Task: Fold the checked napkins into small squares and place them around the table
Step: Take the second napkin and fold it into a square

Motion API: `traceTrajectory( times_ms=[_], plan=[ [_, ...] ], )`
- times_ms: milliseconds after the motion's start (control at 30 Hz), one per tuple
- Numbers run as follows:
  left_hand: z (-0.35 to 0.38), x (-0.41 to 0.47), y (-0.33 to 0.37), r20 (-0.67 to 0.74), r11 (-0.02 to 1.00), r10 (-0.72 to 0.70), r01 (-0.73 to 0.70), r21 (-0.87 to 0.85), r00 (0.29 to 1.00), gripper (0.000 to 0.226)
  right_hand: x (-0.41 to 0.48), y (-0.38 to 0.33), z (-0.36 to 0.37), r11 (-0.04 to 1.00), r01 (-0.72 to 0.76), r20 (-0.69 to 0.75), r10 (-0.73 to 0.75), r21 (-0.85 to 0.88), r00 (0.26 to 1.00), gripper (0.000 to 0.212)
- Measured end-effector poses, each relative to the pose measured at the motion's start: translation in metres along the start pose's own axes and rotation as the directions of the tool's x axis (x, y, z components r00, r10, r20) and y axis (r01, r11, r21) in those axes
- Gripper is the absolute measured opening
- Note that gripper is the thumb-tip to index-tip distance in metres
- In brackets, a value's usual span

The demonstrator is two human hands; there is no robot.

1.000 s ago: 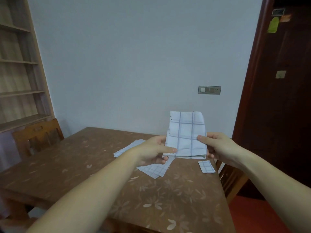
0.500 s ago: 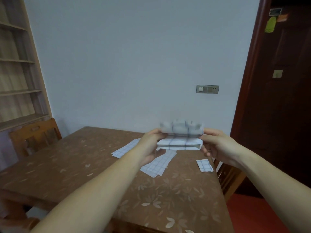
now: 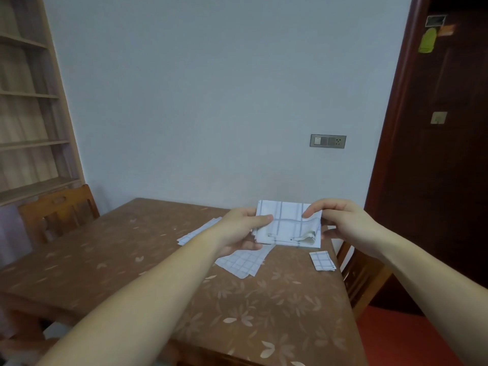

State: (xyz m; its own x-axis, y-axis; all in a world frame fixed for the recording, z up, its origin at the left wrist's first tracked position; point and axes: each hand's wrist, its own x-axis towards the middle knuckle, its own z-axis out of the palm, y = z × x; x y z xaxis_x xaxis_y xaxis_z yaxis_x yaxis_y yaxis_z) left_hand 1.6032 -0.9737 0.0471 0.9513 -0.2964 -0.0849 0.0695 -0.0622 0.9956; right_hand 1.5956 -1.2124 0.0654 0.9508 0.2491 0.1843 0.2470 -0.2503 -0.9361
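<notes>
Two bare hands, left [image 3: 241, 228] and right [image 3: 340, 220], pinch the side edges of a folded white blue-checked cloth napkin [image 3: 287, 224] at frame centre, above a brown floral-patterned table [image 3: 264, 307]; a small folded square napkin [image 3: 322, 261] lies lower right.

**Open tabletop flanked by chairs and scattered napkins**

Both hands hold a half-folded napkin [image 3: 287, 224] above the table [image 3: 111, 249], whose broad left and near stretches lie bare. Loose napkins [image 3: 244, 262] sit directly beneath the hands, more [image 3: 198, 231] lie beyond, and a small folded square [image 3: 322, 261] occupies the right edge. Chairs [image 3: 56, 211] stand against both sides.
</notes>
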Motion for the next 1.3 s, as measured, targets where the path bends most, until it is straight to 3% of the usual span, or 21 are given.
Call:
traceTrajectory(
  times_ms=[100, 233, 433, 500, 567, 633, 733, 833, 933, 1067, 1167, 1300],
  plan=[
    [-0.004, 0.001, -0.003, -0.004, 0.999, 0.036, -0.036, 0.003, 0.999, 0.017, 0.0, 0.002, 0.0, 0.999, -0.016, 0.004, 0.016, 0.032, 1.0, 0.036],
    [-0.005, 0.002, -0.004, 0.013, 0.998, 0.054, -0.054, -0.014, 0.998, 0.026, 0.0, 0.006, -0.001, 0.998, -0.041, 0.005, 0.041, 0.041, 0.999, 0.036],
    [-0.002, -0.005, -0.006, 0.132, 0.992, -0.114, 0.105, 0.075, 0.985, 0.024, 0.0, 0.007, -0.003, 0.998, -0.063, -0.011, 0.063, 0.028, 0.998, 0.037],
    [-0.001, -0.004, -0.007, 0.112, 0.993, -0.075, 0.064, 0.098, 0.991, 0.019, 0.0, 0.005, 0.0, 0.995, -0.084, -0.036, 0.087, 0.061, 0.996, 0.034],
    [-0.002, -0.001, -0.008, 0.073, 0.996, -0.003, -0.003, 0.091, 0.997, 0.016, 0.0, 0.003, 0.001, 0.969, -0.131, -0.073, 0.149, 0.211, 0.986, 0.027],
    [-0.003, 0.001, -0.009, 0.046, 0.995, 0.062, -0.065, 0.079, 0.997, 0.016, 0.002, 0.005, 0.003, 0.94, -0.19, -0.033, 0.208, 0.285, 0.978, 0.025],
    [-0.006, 0.003, -0.011, 0.023, 0.987, 0.119, -0.121, 0.102, 0.993, 0.018, 0.002, 0.014, 0.009, 0.973, -0.223, 0.011, 0.222, 0.068, 0.975, 0.027],
    [-0.007, 0.004, -0.015, 0.018, 0.984, 0.098, -0.1, 0.149, 0.995, 0.023, 0.003, 0.016, 0.016, 0.986, -0.161, -0.036, 0.162, 0.045, 0.986, 0.02],
    [-0.004, 0.009, -0.018, -0.114, 0.989, 0.114, -0.102, 0.105, 0.987, 0.036, 0.004, 0.015, 0.024, 0.993, -0.114, -0.034, 0.113, -0.031, 0.993, 0.017],
    [-0.002, 0.019, -0.028, -0.31, 0.973, 0.23, -0.22, 0.069, 0.922, 0.032, 0.008, 0.021, 0.044, 0.995, -0.095, -0.065, 0.095, 0.01, 0.993, 0.02],
    [-0.006, 0.024, -0.039, -0.381, 0.962, 0.274, -0.253, 0.105, 0.883, 0.034, 0.013, 0.028, 0.067, 0.985, -0.151, -0.125, 0.16, 0.08, 0.979, 0.027],
    [-0.02, 0.029, -0.053, -0.443, 0.95, 0.306, -0.236, 0.207, 0.843, 0.047, 0.02, 0.039, 0.093, 0.993, -0.114, -0.203, 0.107, -0.022, 0.973, 0.031]
  ],
)
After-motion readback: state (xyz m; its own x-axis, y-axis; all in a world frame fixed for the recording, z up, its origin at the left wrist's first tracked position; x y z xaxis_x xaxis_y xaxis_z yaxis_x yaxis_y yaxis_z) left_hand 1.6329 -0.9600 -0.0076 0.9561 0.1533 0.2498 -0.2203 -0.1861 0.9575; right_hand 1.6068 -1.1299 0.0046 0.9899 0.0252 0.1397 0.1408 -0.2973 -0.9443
